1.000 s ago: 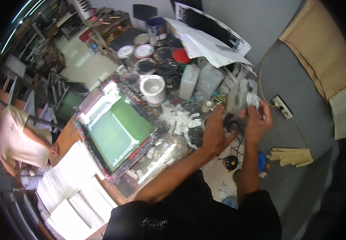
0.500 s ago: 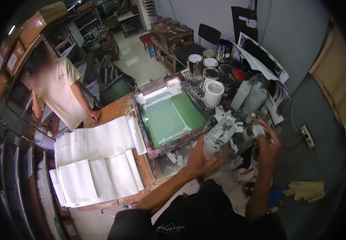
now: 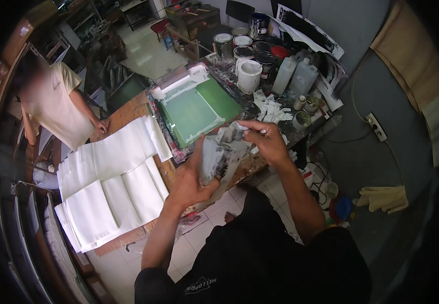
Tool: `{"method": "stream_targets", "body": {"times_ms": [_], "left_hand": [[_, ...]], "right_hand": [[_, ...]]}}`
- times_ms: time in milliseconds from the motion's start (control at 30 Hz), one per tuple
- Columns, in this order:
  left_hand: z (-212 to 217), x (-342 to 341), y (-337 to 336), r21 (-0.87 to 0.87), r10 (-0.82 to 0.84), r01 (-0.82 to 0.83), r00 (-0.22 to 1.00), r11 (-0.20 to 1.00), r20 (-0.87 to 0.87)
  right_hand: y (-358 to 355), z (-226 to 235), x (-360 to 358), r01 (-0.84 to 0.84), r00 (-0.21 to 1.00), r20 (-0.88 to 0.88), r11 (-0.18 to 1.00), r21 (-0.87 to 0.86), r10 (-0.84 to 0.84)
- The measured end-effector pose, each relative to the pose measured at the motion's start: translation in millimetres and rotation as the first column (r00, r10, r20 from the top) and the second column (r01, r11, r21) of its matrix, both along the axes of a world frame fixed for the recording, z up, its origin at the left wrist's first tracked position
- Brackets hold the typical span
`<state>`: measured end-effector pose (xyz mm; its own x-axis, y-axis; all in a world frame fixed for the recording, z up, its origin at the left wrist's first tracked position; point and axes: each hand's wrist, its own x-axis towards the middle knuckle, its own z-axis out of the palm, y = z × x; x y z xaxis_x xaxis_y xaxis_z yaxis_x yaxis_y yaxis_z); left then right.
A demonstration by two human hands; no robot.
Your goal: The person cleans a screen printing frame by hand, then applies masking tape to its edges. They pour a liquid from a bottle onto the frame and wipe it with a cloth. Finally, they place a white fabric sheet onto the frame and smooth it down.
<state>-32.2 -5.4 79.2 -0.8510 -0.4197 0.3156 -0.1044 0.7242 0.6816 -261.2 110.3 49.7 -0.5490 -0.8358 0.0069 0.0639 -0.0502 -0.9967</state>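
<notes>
My left hand [image 3: 189,180] is wrapped round a translucent plastic jug [image 3: 215,158] with dark grey smears, held tilted above the table's front edge. At the jug's top my right hand [image 3: 269,143] is closed in a pinch. Something whitish shows at its fingertips, too small and blurred to name. Just beyond the jug lies a printing screen [image 3: 199,109] with green mesh, white ink along its edges and a stained frame.
White sheets [image 3: 105,187] lie in overlapping piles on the wooden table's left. Paint cans [image 3: 250,76], plastic jugs [image 3: 284,75] and crumpled white rags [image 3: 272,107] crowd its right. Another person [image 3: 59,104] leans at the far left. A power strip [image 3: 376,126] hangs on the wall.
Both hands have come closer together. The left brought the jug leftward and nearer me; the right moved left from beside the small cups to the jug's top. The view has shifted too.
</notes>
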Motion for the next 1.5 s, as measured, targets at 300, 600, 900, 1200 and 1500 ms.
{"method": "stream_targets", "body": {"times_ms": [300,600,900,1200,1500], "left_hand": [[58.4,-13.1,-27.8,0.136,0.037,-0.106,0.900,0.985,0.435],[68.6,-95.3,-38.8,0.260,0.015,-0.204,0.813,0.944,0.581],[52.8,-144.0,-46.9,0.287,0.033,-0.199,0.868,0.937,0.495],[51.5,-172.0,-47.8,0.361,0.017,-0.205,0.887,0.910,0.461],[50.1,-190.2,-58.5,0.333,-0.007,-0.167,0.885,0.928,0.465]], "right_hand": [[-30.7,-35.3,-7.1,-0.299,0.832,0.467,0.951,-0.079,0.300],[-44.3,-57.8,-66.3,-0.330,0.830,0.493,0.942,0.056,0.261],[-54.8,-72.7,-125.0,-0.300,0.683,0.691,0.953,-0.030,0.237],[-57.5,-61.1,-153.1,-0.320,0.786,0.577,0.945,0.068,0.225],[-58.4,-71.2,-176.0,-0.313,0.649,0.715,0.948,-0.061,0.260]]}}
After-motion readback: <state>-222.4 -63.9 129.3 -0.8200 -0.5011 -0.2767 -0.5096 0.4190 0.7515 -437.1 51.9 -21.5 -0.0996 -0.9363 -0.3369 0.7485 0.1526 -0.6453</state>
